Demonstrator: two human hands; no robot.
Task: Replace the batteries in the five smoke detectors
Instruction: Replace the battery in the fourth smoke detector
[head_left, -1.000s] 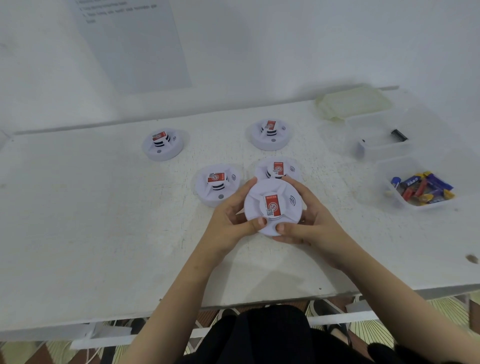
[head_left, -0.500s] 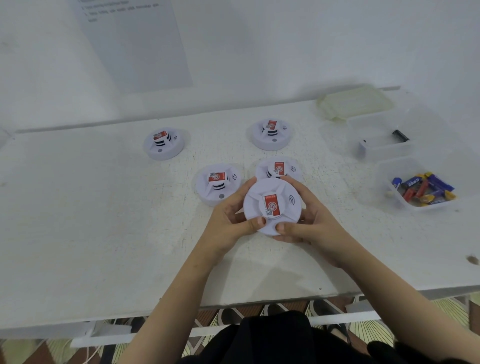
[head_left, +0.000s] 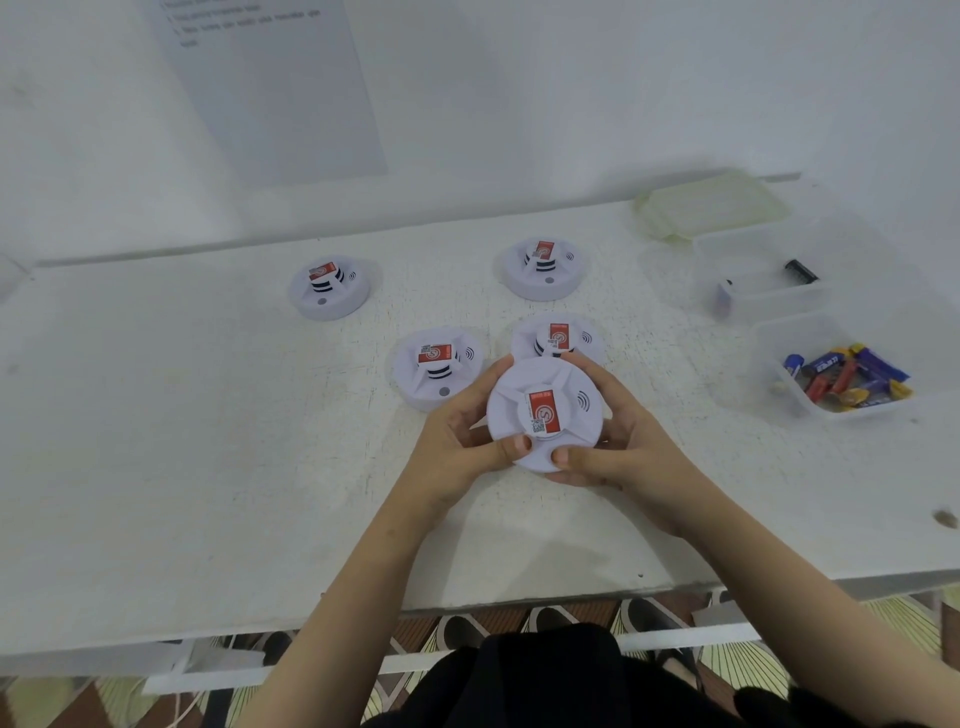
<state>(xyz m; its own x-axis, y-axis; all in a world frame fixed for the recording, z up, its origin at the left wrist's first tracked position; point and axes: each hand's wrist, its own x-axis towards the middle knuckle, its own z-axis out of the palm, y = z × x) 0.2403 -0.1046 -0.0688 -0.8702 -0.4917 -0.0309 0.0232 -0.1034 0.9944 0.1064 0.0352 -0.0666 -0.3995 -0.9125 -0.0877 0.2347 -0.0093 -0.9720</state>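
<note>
Two-handed hold: left grip (head_left: 457, 447), right grip (head_left: 621, 449) clasp smoke detector (head_left: 545, 410); I fear twisting slips it onto neighbouring detector (head_left: 558, 335) behind.

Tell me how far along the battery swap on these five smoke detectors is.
Done: little to show; a black battery lies in the far clear box, possibly a used one. In hand: the left hand and right hand grip one closed detector. Left: four more detectors sit closed on the table, and the near box holds the coloured batteries.
</note>
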